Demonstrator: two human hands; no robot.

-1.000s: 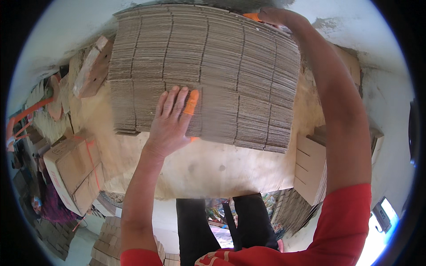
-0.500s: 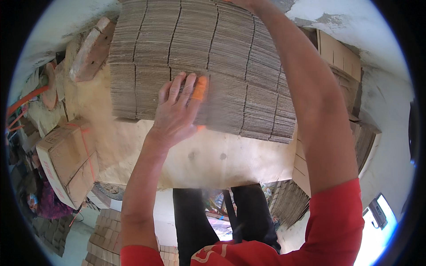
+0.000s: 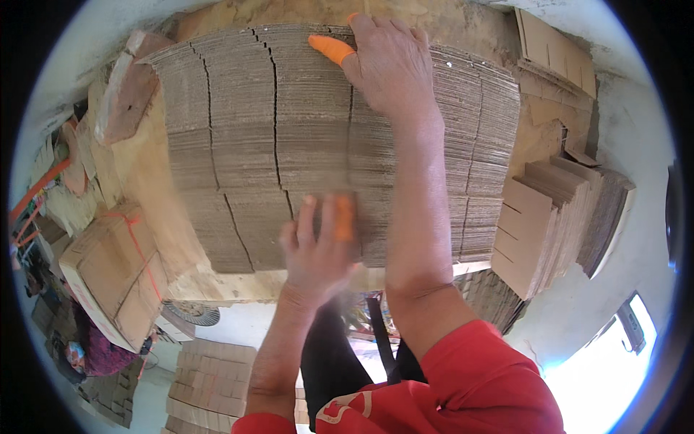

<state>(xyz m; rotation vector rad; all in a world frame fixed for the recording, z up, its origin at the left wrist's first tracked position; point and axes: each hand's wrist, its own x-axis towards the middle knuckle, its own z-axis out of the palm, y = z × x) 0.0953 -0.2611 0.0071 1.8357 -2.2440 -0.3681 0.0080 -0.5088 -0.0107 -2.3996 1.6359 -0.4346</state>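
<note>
A wide block of tightly stacked brown cardboard sheets (image 3: 311, 145), edges up and crossed by several dark slit lines, lies on a pale wooden board (image 3: 191, 286). Over its far edge rests my right hand (image 3: 394, 61); the thumb, in an orange finger cover, stretches left and the fingers lie along that edge, their tips partly hidden. My left hand (image 3: 318, 249) is at the block's near side with fingers apart on the sheet edges. Orange covers show on its index finger and thumb. Motion smears this hand, and a blurred dark patch beside it cannot be made out.
At left stand a reddish brick-like slab (image 3: 130, 94) and a cardboard box (image 3: 116, 278) tied with red string. More cardboard sheets (image 3: 538, 224) lean at right, near the wall (image 3: 629, 145). Below the board are cardboard stacks (image 3: 206, 372) and my black-clad legs (image 3: 325, 354).
The cardboard block now lies nearer to me, close to the board's front edge, with bare board showing beyond it. Both hands have come nearer as well.
</note>
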